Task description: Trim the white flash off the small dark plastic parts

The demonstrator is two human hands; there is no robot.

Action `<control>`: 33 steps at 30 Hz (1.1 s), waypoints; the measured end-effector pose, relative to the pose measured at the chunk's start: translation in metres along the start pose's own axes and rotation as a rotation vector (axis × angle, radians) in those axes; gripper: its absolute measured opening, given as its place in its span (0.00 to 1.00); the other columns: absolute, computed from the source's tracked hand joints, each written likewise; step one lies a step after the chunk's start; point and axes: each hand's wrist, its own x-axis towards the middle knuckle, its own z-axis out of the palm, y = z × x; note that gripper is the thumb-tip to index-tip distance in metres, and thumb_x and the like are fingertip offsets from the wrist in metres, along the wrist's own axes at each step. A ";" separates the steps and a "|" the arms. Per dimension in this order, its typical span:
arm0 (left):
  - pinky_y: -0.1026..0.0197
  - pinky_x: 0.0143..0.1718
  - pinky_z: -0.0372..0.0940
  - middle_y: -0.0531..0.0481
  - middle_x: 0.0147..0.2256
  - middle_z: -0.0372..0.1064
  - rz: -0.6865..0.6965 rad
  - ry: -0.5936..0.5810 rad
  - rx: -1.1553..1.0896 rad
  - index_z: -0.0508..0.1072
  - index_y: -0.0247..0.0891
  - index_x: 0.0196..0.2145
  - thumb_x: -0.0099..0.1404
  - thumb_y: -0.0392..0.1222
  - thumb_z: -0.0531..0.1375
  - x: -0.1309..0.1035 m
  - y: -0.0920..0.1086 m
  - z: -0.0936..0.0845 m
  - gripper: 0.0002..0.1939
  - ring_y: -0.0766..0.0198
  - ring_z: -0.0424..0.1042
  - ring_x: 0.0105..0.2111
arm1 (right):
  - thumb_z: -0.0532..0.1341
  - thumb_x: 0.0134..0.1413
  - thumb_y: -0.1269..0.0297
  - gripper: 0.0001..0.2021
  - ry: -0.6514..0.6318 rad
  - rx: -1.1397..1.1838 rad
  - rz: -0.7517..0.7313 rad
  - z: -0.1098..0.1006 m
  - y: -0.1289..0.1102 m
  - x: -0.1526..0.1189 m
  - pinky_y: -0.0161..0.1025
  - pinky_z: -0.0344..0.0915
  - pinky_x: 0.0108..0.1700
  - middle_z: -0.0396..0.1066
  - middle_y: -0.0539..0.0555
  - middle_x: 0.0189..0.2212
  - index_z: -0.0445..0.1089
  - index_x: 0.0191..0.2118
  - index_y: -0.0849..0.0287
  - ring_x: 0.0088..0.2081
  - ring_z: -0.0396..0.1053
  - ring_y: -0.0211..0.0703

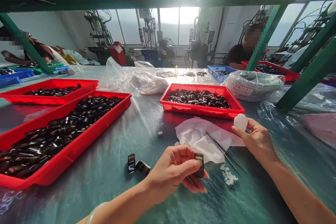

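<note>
Between the thumb and fingers of my left hand (181, 169) is a small dark glossy plastic case (199, 165), held upright. My right hand (258, 138) pinches a small white bottle (240, 122) with a rounded end, raised near the front right corner of a red tray. Below and between the hands lie a crumpled white cloth (198, 136), a pair of tweezers (223, 152) and a little heap of small white pieces (229, 175). Two more dark cases, one nearer the left (131, 163) and one tilted beside it (143, 168), rest on the table left of my left hand.
Red trays full of dark parts stand at the left (86, 140), further back left (49, 99) and at centre (202, 112). A wrapped coil of grey cable (253, 85) sits at the right beside a green post (301, 80). Clear plastic bags (149, 80) lie behind. Two people sit across.
</note>
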 end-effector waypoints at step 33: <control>0.71 0.17 0.63 0.49 0.25 0.71 -0.073 -0.053 -0.013 0.73 0.31 0.29 0.49 0.36 0.64 0.002 -0.010 0.001 0.08 0.71 0.68 0.18 | 0.54 0.54 0.80 0.14 0.010 -0.139 -1.055 -0.013 -0.073 -0.066 0.55 0.54 0.45 0.71 0.59 0.41 0.70 0.41 0.58 0.46 0.66 0.52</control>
